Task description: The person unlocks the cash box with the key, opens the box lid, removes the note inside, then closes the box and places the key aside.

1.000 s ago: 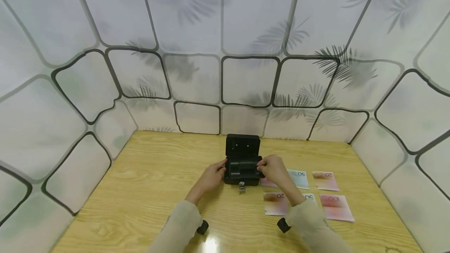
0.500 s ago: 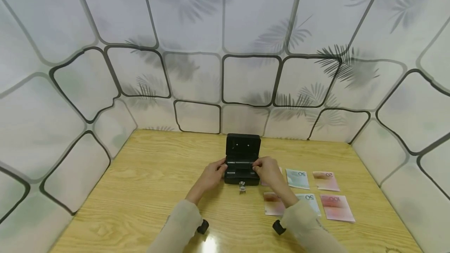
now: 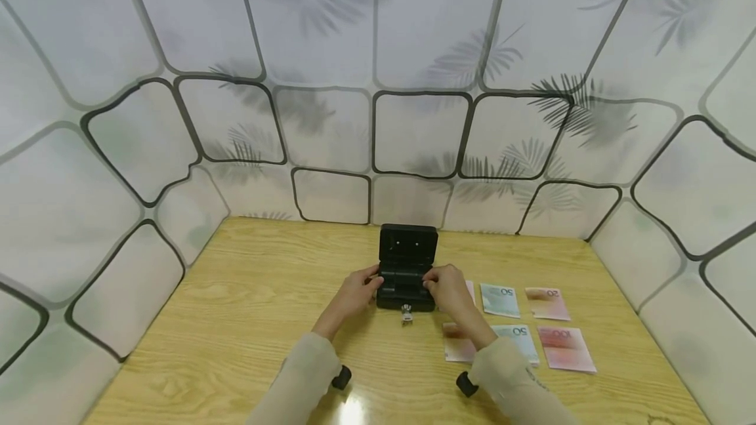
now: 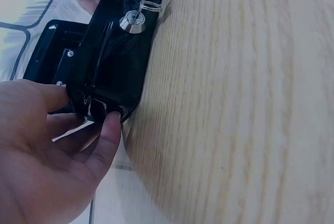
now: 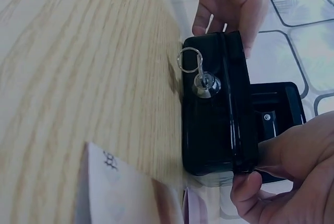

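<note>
A black cash box [image 3: 407, 303] stands on the table with its lid [image 3: 407, 241] raised at the back. Inside its top lies a black tray [image 3: 404, 274]. A key with a ring [image 5: 201, 70] sticks out of the lock on the front. My left hand [image 3: 354, 294] grips the left end of the box, its thumb against the side and its fingers behind, as the left wrist view shows. At the opposite end, my right hand [image 3: 450, 288] pinches the tray's rim between thumb and finger [image 5: 246, 186]. The right fingertips partly cover that corner.
Right of the box, banknotes lie in two rows on the wooden table [image 3: 266, 281]: fifties [image 3: 501, 300], twenties [image 3: 548, 303], a red hundred [image 3: 567, 349] and a pink one [image 3: 470, 288] partly behind my right hand. A patterned wall [image 3: 331, 195] borders the table's back and sides.
The tray has moved left and down into the box, where before it jutted past the right edge. My right hand has come slightly left with it; my left hand stays at the box.
</note>
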Action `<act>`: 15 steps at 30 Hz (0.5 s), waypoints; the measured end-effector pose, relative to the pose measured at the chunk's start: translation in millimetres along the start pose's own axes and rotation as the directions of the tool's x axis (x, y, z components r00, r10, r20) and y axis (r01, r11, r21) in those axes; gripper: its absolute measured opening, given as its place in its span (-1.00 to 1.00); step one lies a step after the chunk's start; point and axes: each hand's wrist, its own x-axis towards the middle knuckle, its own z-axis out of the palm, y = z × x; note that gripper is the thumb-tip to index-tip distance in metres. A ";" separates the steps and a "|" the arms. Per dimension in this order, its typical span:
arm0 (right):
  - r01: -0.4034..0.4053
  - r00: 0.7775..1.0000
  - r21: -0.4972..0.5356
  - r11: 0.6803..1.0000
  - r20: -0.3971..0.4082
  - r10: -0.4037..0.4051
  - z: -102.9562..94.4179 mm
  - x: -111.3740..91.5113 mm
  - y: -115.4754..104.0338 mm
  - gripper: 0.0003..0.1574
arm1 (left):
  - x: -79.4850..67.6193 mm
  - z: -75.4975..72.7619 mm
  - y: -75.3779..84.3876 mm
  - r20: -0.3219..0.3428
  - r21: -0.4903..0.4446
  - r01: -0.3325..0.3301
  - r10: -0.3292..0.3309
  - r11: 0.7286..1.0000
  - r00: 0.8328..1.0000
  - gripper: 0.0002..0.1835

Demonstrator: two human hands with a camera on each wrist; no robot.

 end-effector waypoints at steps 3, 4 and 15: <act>0.007 1.000 -0.004 1.000 -0.006 -0.007 1.7 0.3 2.0 -0.87 | 1.5 0.2 0.6 0.001 -0.003 0.008 -0.008 1.000 1.000 -0.45; 0.008 1.000 -0.005 1.000 -0.007 -0.008 2.2 0.3 2.6 -0.87 | 2.2 0.4 0.6 0.000 -0.002 0.013 -0.013 1.000 1.000 -0.44; -0.026 0.999 -0.018 0.999 0.018 0.026 1.5 0.4 1.1 -0.89 | 5.9 0.8 1.8 -0.014 0.033 0.034 -0.033 0.999 0.999 -0.42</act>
